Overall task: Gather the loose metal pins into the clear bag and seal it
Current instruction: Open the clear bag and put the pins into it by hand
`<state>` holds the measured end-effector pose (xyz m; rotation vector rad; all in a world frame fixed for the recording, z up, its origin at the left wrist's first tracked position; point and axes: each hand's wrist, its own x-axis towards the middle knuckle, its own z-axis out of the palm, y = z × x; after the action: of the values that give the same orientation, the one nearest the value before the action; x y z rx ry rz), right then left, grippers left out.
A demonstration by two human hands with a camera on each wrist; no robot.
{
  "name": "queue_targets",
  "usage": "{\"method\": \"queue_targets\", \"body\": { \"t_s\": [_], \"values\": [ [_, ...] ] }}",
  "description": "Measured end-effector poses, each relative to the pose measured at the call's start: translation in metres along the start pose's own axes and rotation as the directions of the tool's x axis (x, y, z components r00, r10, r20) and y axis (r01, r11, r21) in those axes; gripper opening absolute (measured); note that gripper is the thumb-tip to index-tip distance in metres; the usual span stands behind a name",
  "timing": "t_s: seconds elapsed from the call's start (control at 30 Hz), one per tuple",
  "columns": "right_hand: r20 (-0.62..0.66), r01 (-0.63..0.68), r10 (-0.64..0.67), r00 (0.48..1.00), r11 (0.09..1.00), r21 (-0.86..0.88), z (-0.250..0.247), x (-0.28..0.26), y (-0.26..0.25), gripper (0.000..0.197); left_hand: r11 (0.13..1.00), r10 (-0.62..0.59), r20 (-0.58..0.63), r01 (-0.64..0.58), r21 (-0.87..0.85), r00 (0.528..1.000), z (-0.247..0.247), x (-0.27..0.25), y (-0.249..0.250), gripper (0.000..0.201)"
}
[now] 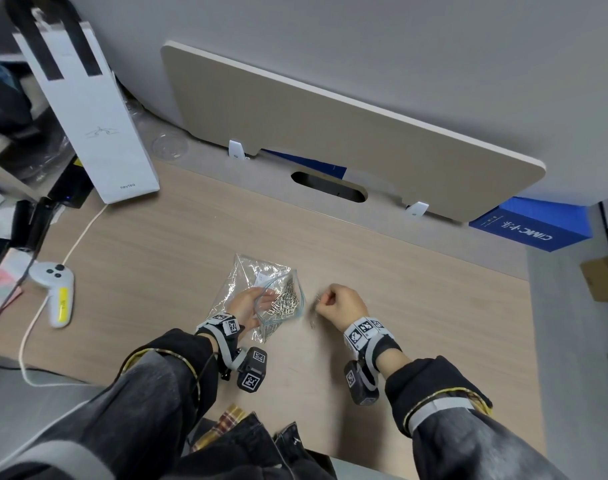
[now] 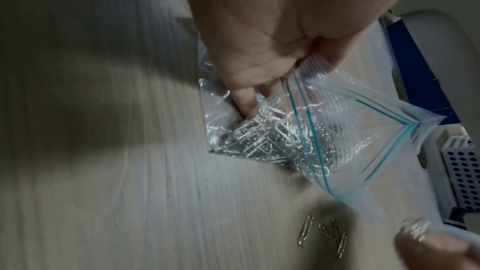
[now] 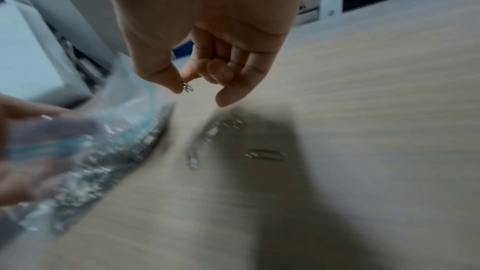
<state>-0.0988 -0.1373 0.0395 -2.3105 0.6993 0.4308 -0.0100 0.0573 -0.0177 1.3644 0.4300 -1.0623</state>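
A clear zip bag (image 1: 261, 292) with a blue-green seal strip lies on the wooden desk, its mouth held wide and a heap of metal pins (image 2: 272, 139) inside. My left hand (image 1: 250, 303) grips the bag's upper lip (image 2: 306, 69) between thumb and fingers. Just right of the bag's mouth, my right hand (image 1: 337, 303) pinches a few pins (image 3: 187, 88) between thumb and forefinger. Several loose pins (image 2: 322, 233) lie on the desk under that hand, blurred in the right wrist view (image 3: 265, 154).
A white paper bag (image 1: 98, 126) stands at the back left, with a white and yellow controller (image 1: 55, 292) and its cable on the left. A beige panel (image 1: 330, 133) leans along the desk's back edge; a blue box (image 1: 531, 226) sits at the back right.
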Motion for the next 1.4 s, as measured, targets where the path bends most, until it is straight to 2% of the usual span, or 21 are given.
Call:
{"method": "queue_targets", "body": {
  "t_s": [0.1,0.17,0.27,0.37,0.43,0.5,0.63,0.73,0.83,0.97,1.23,1.4],
  "values": [
    [-0.032,0.111,-0.111,0.993,0.994,-0.001,0.004,0.001,-0.031,0.008,1.0,0.008,-0.005,-0.008,0.015,1.0,-0.001,0.003,-0.002,0.026],
    [-0.008,0.164,-0.164,0.986,0.985,-0.055,0.011,0.002,-0.043,0.005,1.0,0.01,-0.009,-0.01,-0.003,1.0,-0.001,0.002,-0.001,0.026],
    [0.016,0.207,-0.206,0.978,0.971,-0.119,0.018,0.003,-0.043,0.008,1.0,0.009,-0.012,-0.009,-0.027,1.0,0.002,-0.004,0.001,0.027],
    [-0.075,0.21,-0.212,0.974,0.977,-0.038,0.014,0.001,-0.033,0.009,0.999,0.01,-0.006,-0.01,-0.038,1.0,0.003,-0.005,0.003,0.029],
    [-0.166,0.16,-0.158,0.973,0.987,-0.003,0.008,0.0,-0.019,0.012,0.999,0.006,0.005,-0.006,-0.033,1.0,0.001,-0.002,0.001,0.029],
    [-0.202,0.062,-0.065,0.977,0.998,-0.019,0.002,0.003,-0.001,0.014,1.0,0.005,0.016,-0.005,-0.017,1.0,-0.002,0.002,-0.002,0.028],
    [-0.131,-0.133,0.116,0.985,0.982,-0.131,0.005,0.008,0.029,0.012,1.0,0.008,0.026,-0.008,-0.01,1.0,-0.005,0.005,-0.005,0.029],
    [-0.088,-0.184,0.174,0.981,0.974,-0.135,0.021,0.008,0.036,0.014,1.0,0.01,0.026,-0.01,-0.008,1.0,-0.003,0.003,-0.003,0.026],
    [-0.125,-0.224,0.211,0.969,0.969,-0.103,0.032,0.008,0.036,0.017,1.0,0.01,0.02,-0.01,-0.003,1.0,-0.002,0.0,-0.002,0.025],
    [-0.141,-0.179,0.162,0.977,0.977,-0.118,0.033,0.014,0.035,0.007,1.0,0.012,0.01,-0.012,-0.005,1.0,-0.001,0.0,-0.002,0.027],
    [-0.156,-0.094,0.065,0.986,0.978,-0.187,0.022,0.022,0.034,0.015,1.0,0.004,0.008,-0.004,-0.012,1.0,-0.001,0.002,-0.002,0.031],
    [-0.08,0.044,-0.06,0.995,0.982,-0.185,0.025,0.024,0.031,0.011,1.0,-0.005,0.002,0.005,-0.001,1.0,-0.002,0.004,-0.002,0.03]
  ]
}}
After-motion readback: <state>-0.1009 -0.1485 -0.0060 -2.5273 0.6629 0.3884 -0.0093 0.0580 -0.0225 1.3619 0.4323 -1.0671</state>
